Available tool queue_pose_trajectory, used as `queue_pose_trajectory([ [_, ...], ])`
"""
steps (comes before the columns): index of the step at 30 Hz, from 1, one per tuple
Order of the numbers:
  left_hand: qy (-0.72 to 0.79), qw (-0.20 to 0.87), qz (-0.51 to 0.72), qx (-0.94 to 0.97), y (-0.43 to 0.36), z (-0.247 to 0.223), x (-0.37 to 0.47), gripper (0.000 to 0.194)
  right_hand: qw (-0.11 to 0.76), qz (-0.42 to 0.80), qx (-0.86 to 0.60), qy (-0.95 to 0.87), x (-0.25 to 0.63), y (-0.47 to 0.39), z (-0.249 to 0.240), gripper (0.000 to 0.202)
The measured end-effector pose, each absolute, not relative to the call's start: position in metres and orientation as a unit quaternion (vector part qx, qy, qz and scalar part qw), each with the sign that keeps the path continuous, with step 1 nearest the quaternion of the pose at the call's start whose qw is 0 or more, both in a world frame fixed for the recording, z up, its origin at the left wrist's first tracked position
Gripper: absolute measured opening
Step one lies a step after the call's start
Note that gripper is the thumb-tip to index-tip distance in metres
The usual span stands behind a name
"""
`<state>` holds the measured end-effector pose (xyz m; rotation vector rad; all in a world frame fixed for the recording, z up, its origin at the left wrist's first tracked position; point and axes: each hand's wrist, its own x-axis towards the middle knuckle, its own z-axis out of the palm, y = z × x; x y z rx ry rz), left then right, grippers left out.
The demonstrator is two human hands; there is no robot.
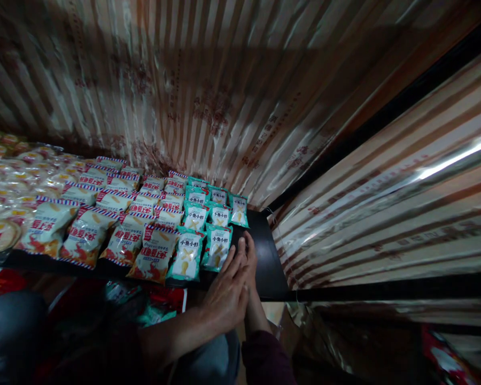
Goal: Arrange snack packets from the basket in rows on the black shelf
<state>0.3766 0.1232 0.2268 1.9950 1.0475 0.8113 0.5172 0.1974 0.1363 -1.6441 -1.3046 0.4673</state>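
My left hand [226, 294] and my right hand [250, 262] are pressed together palm to palm near the front edge of the black shelf [266, 256]. Their fingers are stretched out and point away from me, with nothing seen between them. Just left of the fingertips lies a green-and-white snack packet [217, 247], one of several in short rows. Another green packet [238, 210] lies at the right end of the back rows. Left of these are rows of white packets with striped tops [154, 254].
Clear-wrapped round snacks [0, 235] fill the shelf's left end. Striped plastic sheeting [208, 96] hangs behind, and a dark frame bar [369, 115] slants up at right. Below the shelf are more green packets [156, 315] and my knees.
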Motion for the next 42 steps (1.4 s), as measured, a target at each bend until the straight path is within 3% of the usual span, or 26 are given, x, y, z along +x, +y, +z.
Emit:
queue_pose_trajectory([
  [10, 0.480, 0.310, 0.292, 0.767, 0.078, 0.185, 0.326, 0.053, 0.314, 0.023, -0.663, -0.679, 0.459, 0.177, 0.134, 0.070],
  [22, 0.491, 0.228, 0.357, 0.761, 0.063, 0.151, 0.289, 0.043, 0.373, 0.015, -0.667, -0.644, 0.451, 0.176, 0.112, 0.067],
  [42, 0.512, 0.145, 0.420, 0.735, 0.064, 0.167, 0.259, 0.039, 0.351, -0.045, -0.682, -0.640, 0.439, 0.168, 0.118, 0.063],
])
